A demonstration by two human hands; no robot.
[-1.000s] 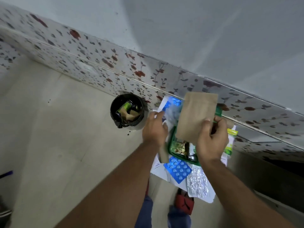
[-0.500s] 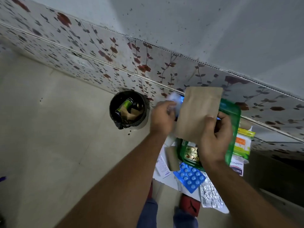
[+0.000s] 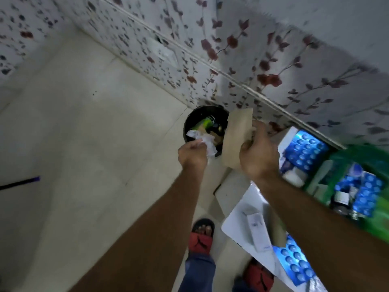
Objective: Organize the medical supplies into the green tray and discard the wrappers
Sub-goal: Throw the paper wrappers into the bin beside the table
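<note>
A black bin [image 3: 190, 119] stands on the floor against the flowered wall, with a green packet and brown scraps inside. My left hand [image 3: 192, 155] is shut on a crumpled white wrapper [image 3: 205, 142] right at the bin's near rim. My right hand [image 3: 260, 153] grips a brown paper envelope [image 3: 237, 138], held upright over the bin's right side. The green tray [image 3: 383, 220] lies at the right edge with blue blister packs [image 3: 366, 194] and small bottles in it.
A white table top [image 3: 237, 220] at lower right carries a white box, a brown strip and a blue blister pack [image 3: 294, 264]. Another blue blister sheet [image 3: 305, 147] lies by the wall. My feet in red sandals [image 3: 201, 237] stand below. Pale floor tiles spread left.
Both hands have swung left from above the tray to the bin, carrying the white wrapper and the brown envelope. The view has turned left with them.
</note>
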